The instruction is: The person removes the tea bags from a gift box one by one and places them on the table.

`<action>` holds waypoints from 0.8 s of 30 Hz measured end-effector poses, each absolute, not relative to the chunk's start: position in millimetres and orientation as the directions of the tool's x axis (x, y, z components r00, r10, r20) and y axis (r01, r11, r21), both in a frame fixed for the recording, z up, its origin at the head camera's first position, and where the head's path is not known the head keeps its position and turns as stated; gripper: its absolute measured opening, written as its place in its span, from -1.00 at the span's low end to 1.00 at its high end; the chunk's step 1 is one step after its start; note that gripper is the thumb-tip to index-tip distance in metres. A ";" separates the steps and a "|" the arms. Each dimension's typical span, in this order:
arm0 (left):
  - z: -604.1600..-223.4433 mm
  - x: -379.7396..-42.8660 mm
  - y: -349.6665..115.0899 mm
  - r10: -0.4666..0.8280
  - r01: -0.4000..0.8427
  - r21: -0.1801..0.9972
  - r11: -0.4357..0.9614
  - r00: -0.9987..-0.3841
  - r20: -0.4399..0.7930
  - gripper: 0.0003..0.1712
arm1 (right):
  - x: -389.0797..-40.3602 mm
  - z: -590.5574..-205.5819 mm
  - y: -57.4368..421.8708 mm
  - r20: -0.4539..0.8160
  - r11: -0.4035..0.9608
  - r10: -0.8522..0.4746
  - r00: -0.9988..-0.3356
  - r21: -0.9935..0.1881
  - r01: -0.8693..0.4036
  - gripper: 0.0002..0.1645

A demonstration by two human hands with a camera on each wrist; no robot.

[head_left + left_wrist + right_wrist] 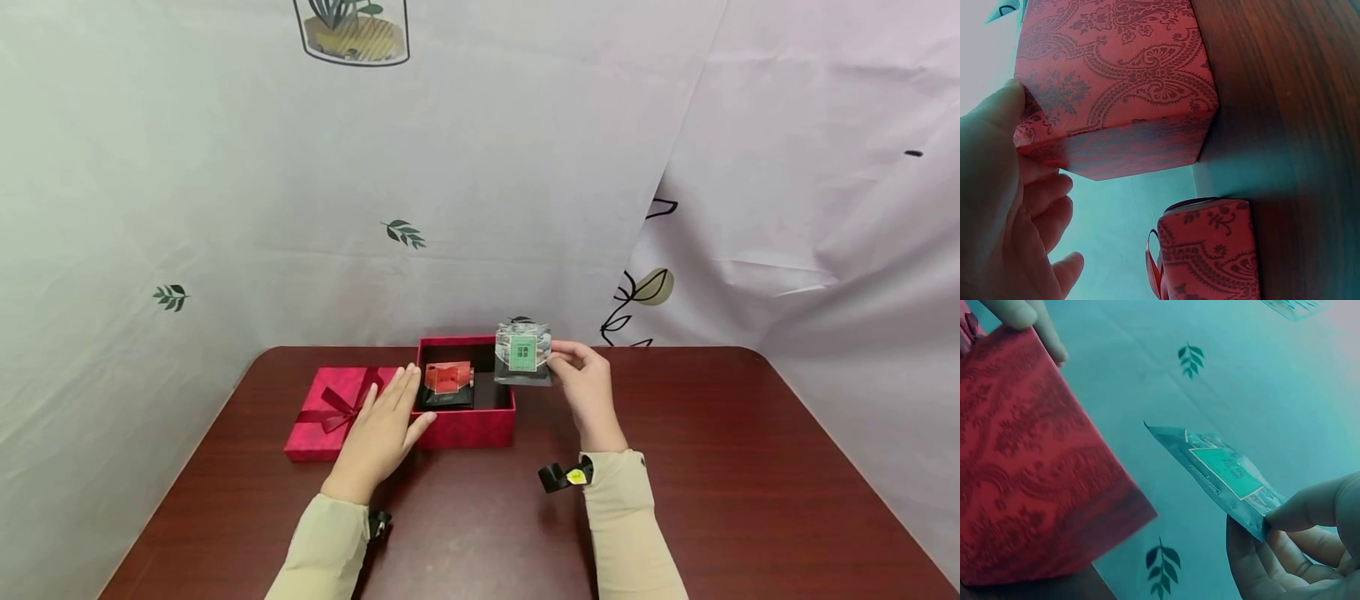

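Note:
A red patterned gift box (465, 429) stands uncovered on the table. Inside, on its left side, lie sachets with a red-labelled sachet (447, 383) on top. My left hand (382, 429) rests at the box's left edge, fingers straight, the thumb at the front corner; in the left wrist view the thumb touches the box wall (1141, 69). Between thumb and fingers my right hand (587, 387) pinches a flat sachet with a green label (522, 354) by its right edge. It is held up over the right part of the box, label facing me.
The red lid (322, 429) with a dark red ribbon bow lies left of the box, partly behind my left hand. The brown wooden table (712, 467) backs onto a pale printed cloth (487, 167). A black wrist strap (558, 477) sticks out from my right cuff.

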State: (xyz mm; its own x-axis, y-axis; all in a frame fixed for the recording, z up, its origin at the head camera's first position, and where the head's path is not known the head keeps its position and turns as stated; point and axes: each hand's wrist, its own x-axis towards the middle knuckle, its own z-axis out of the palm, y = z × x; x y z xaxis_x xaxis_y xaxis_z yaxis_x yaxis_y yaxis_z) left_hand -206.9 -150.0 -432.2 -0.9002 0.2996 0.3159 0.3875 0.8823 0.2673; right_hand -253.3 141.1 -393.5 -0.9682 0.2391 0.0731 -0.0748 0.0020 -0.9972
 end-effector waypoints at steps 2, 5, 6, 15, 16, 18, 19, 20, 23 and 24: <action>-432.0 -207.0 -149.6 0.299 0.386 0.270 0.882 -0.902 0.313 -0.11 | -254.1 -393.5 147.7 0.051 -0.024 0.239 -0.970 -0.998 -0.058 -0.68; -432.1 -207.6 -149.7 0.298 0.382 0.269 0.884 -0.904 0.306 -0.10 | -256.3 -395.8 156.1 0.028 -0.047 0.231 -0.972 -0.998 -0.040 -0.66; -432.4 -208.0 -149.9 0.298 0.380 0.266 0.886 -0.905 0.303 -0.10 | -257.0 -397.1 158.8 0.023 -0.051 0.231 -0.973 -0.998 -0.036 -0.66; -433.3 -209.0 -150.7 0.302 0.383 0.272 0.883 -0.907 0.294 -0.09 | -264.5 -415.1 179.0 -0.018 -0.035 0.291 -0.956 -0.999 0.008 -0.66; -432.8 -209.0 -150.6 0.302 0.381 0.271 0.884 -0.907 0.293 -0.09 | -265.5 -417.3 180.0 -0.022 -0.033 0.291 -0.957 -0.999 0.013 -0.66; -432.3 -209.4 -150.3 0.304 0.383 0.267 0.884 -0.906 0.294 -0.09 | -267.6 -422.2 181.4 -0.035 -0.029 0.290 -0.956 -0.999 0.027 -0.66; -432.2 -209.5 -150.0 0.304 0.383 0.267 0.884 -0.907 0.291 -0.09 | -268.8 -425.3 181.9 -0.044 -0.024 0.292 -0.955 -0.999 0.039 -0.66; -432.2 -209.6 -149.9 0.307 0.385 0.265 0.884 -0.906 0.292 -0.08 | -270.0 -428.5 182.3 -0.057 -0.024 0.292 -0.955 -0.998 0.052 -0.66; -432.3 -209.1 -149.8 0.305 0.381 0.269 0.884 -0.908 0.287 -0.08 | -272.6 -438.1 182.7 -0.094 0.001 0.285 -0.954 -0.995 0.098 -0.66; -432.6 -208.8 -149.9 0.304 0.381 0.270 0.884 -0.909 0.287 -0.08 | -273.5 -441.4 182.7 -0.107 0.012 0.280 -0.954 -0.993 0.115 -0.66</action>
State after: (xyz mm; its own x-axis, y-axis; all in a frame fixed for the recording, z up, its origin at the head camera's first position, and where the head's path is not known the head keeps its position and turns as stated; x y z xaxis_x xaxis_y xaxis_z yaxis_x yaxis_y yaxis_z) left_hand -208.8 -149.9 -432.6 -0.9087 0.3035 0.2865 0.3805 0.8845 0.2700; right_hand -273.5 182.7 -441.4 -0.9542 0.2796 -0.1067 0.1145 0.0118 -0.9933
